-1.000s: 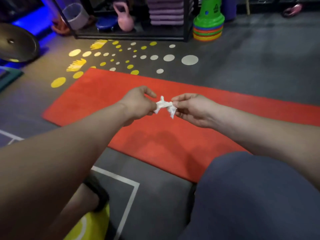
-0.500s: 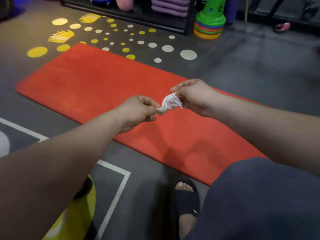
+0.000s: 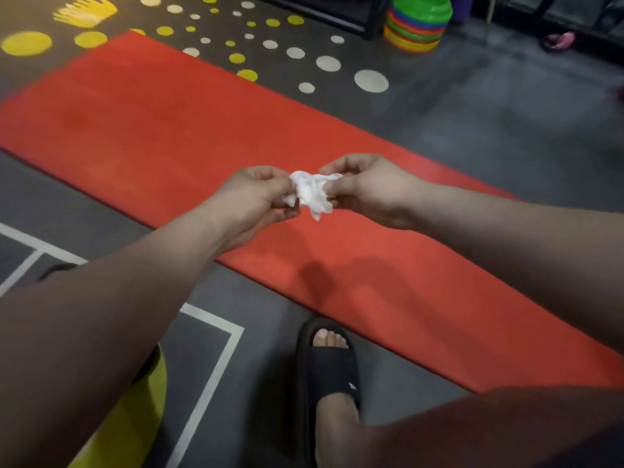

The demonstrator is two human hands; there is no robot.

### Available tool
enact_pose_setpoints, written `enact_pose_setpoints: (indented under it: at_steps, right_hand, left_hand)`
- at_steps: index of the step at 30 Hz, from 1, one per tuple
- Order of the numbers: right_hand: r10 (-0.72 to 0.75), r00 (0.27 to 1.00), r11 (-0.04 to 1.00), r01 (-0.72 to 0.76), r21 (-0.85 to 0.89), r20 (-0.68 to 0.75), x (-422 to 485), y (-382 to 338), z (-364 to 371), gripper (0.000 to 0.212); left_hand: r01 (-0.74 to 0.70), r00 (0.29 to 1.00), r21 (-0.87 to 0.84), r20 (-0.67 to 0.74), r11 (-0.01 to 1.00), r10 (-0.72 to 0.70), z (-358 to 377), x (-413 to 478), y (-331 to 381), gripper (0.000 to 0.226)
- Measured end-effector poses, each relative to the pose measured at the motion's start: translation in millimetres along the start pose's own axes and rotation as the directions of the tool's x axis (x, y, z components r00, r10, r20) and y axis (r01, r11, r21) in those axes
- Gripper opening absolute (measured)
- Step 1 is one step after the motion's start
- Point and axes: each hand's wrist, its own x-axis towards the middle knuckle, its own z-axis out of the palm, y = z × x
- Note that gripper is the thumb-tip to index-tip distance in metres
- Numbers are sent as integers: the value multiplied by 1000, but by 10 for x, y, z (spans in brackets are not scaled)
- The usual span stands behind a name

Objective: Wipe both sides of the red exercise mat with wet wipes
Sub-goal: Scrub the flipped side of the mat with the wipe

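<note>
L hand (image 3: pixel 251 194) & R hand (image 3: pixel 366 189): my grip pinches crumpled white wet wipe (image 3: pixel 312 194) btwn both, held above red exercise mat (image 3: pixel 162 130). Mat lies flat on grey floor (image 3: pixel 506 130); my foot in black slide sandal (image 3: pixel 329 369) just beside mat's near edge.

No legible text or numbers. Only mark: small white logo (image 3: pixel 353 386) on the black slide sandal (image 3: pixel 329 373), camera-side of the grip on the wet wipe (image 3: pixel 312 194); too small to identify.

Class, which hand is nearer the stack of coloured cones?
Right. The right hand is on the near side of the stack of coloured cones; the left hand is farther left, beyond the wipe.
</note>
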Motion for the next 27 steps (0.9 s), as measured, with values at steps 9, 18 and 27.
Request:
enact_pose_setpoints:
  at_steps: [9, 18, 27]
  right_hand:
    - [228, 973, 970, -226, 90, -18, 929, 525, -267, 15]
    - [131, 991, 987, -132, -96, -10, 1836, 1375, -546, 13]
    - [-254, 942, 611, -18, -791, -217, 2628, 1786, -1040, 19]
  left_hand:
    - [-106, 994, 509, 83, 854, 74, -130, 1000, -466, 6]
    - [115, 989, 482, 30, 868, -147, -280, 2060, -1058, 12]
    - [152, 988, 815, -145, 559, -57, -412, 2894, -1130, 23]
